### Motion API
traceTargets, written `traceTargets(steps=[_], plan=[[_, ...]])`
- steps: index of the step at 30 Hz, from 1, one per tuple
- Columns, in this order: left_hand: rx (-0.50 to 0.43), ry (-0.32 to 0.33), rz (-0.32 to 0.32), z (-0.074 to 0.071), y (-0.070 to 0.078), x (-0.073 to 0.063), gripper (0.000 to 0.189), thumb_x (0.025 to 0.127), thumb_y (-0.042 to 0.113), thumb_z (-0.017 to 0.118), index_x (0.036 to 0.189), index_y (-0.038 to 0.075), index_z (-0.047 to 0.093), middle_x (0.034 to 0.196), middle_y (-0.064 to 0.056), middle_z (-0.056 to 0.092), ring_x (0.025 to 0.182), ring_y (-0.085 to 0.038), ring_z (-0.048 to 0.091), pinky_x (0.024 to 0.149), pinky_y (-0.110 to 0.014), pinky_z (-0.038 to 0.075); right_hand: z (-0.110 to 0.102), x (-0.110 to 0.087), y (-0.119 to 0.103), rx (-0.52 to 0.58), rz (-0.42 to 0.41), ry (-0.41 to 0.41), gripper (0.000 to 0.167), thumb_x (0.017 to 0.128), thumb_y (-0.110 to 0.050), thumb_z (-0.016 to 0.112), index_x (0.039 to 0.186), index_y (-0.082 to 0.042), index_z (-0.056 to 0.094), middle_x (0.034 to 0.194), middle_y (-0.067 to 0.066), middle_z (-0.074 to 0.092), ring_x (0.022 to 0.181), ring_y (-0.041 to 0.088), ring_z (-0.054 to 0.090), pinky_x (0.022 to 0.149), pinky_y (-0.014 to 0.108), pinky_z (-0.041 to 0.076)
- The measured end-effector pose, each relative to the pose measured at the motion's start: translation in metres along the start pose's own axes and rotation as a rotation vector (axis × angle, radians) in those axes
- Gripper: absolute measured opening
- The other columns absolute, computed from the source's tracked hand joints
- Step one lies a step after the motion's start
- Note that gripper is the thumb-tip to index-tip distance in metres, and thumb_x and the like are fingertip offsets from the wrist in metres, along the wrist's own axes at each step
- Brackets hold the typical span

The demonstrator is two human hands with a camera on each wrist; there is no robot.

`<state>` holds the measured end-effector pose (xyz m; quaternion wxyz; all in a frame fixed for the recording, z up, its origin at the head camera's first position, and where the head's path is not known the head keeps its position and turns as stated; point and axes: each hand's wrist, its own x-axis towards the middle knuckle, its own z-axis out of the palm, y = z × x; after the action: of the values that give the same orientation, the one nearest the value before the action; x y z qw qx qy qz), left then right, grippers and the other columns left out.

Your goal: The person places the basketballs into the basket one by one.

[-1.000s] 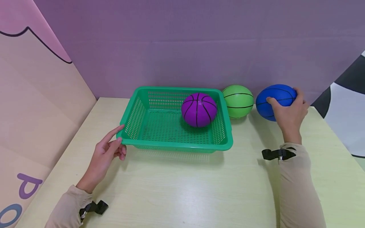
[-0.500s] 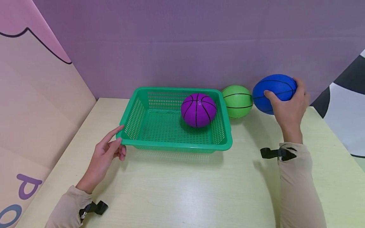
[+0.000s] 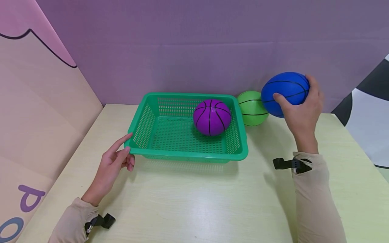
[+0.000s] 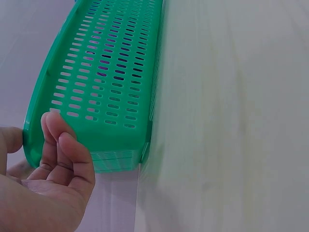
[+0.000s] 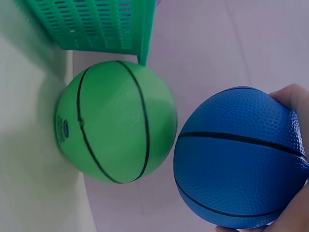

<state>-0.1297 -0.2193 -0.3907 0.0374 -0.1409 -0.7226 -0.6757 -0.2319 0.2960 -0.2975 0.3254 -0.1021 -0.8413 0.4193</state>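
Observation:
My right hand [image 3: 304,113] grips a blue toy basketball [image 3: 284,91] with black lines, thumb on the near side and fingers on the right. In the head view the ball is lifted and partly overlaps a light green ball [image 3: 251,109]; in the right wrist view the blue ball [image 5: 236,159] is beside the green ball [image 5: 116,123]. That green ball stands on the table beside a green perforated plastic basket [image 3: 191,155]. Inside the basket, towards its right side, rests a purple basketball [image 3: 212,117]. My left hand [image 3: 110,162] holds the basket's near-left rim corner between thumb and index finger; its other fingers [image 4: 75,150] are curled.
A pale wooden table [image 3: 188,199] carries everything. Close behind the basket and balls rises a purple backdrop [image 3: 194,44]. Printed panels stand to the left [image 3: 36,101] and right [image 3: 369,118]. Each sleeved wrist bears a black camera mount.
My right hand has raised the blue basketball off the table and shifted it left, so it now covers part of the green ball. The left hand and basket have stayed put.

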Motion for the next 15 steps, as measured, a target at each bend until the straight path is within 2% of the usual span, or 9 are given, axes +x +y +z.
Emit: traceTargets(steps=[7, 15], plan=[[-0.001, 0.0, -0.002, 0.0, 0.0, 0.0, 0.046, 0.108, 0.016, 0.044, 0.153, 0.01, 0.038, 0.075, -0.011, 0.062, 0.062, -0.02, 0.058, 0.061, -0.027, 0.054, -0.001, -0.005, -0.014, 0.007, -0.072, 0.005, 0.08, 0.081, -0.049, 0.074, 0.15, -0.04, 0.034, 0.154, -0.004, 0.035, 0.143, 0.021, 0.03, 0.115, 0.05, 0.029], [0.002, 0.001, -0.008, 0.0, 0.0, 0.0, 0.046, 0.108, 0.017, 0.044, 0.153, 0.01, 0.038, 0.075, -0.01, 0.063, 0.062, -0.019, 0.058, 0.061, -0.027, 0.054, 0.0, -0.013, -0.033, 0.023, -0.169, 0.019, 0.079, 0.079, -0.045, 0.077, 0.149, -0.036, 0.04, 0.151, -0.003, 0.042, 0.14, 0.017, 0.034, 0.114, 0.047, 0.031]])
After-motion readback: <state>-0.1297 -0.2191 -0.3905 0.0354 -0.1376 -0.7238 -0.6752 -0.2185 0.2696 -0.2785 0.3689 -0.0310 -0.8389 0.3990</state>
